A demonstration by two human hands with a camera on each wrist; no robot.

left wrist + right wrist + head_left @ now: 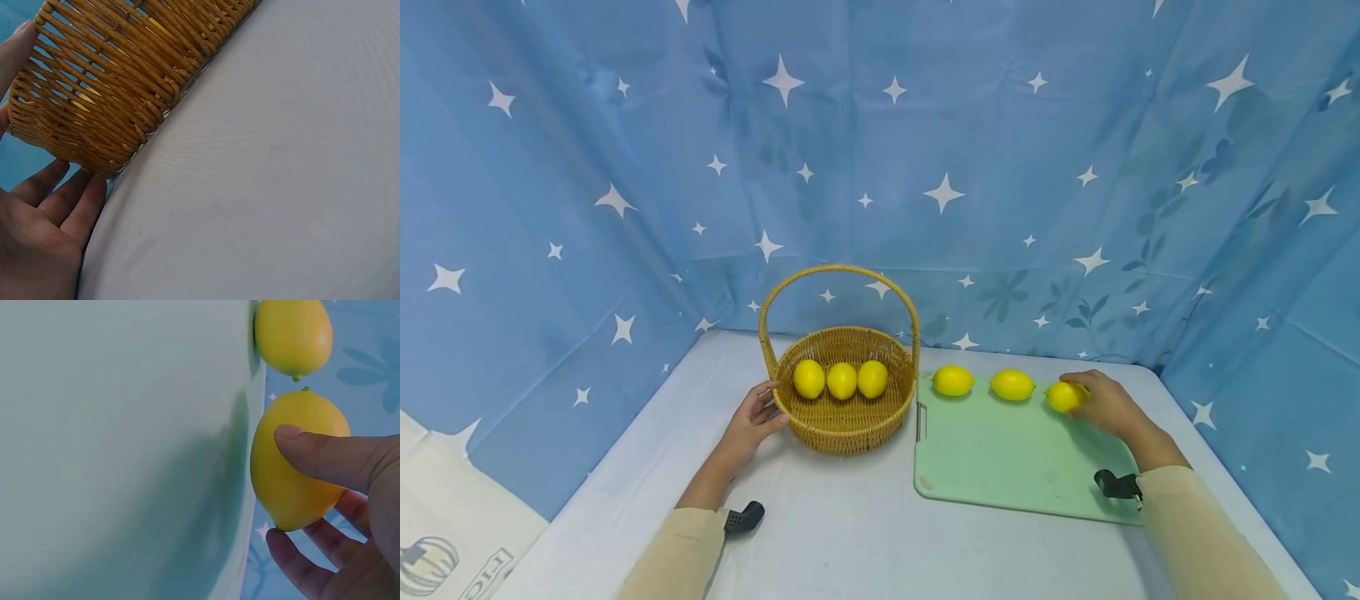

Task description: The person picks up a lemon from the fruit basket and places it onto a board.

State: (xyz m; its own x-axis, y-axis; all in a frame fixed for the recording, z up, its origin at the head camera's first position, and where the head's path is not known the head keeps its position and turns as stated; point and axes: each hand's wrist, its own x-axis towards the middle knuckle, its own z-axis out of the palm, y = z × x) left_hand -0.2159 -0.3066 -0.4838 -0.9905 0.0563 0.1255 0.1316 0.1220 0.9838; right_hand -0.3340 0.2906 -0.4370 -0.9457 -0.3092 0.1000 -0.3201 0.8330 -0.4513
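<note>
Six lemons in all: three inside one wicker basket [850,417] — left [808,378], middle [842,380], right [872,378] — and three along the far edge of one green cutting board [1000,458]: [952,380], [1012,384], [1063,397].

Yellow lemons [1012,384], tan wicker basket [846,417], mint-green board [1015,458], blue white-starred curtain [925,150].

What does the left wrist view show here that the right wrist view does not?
Only the left wrist view shows the wicker basket, with the left hand resting its straight fingers against the wall. Only the right wrist view shows the right hand pinching a lemon at the edge of the green cutting board, another lemon beyond. Both share only blue backdrop.
</note>
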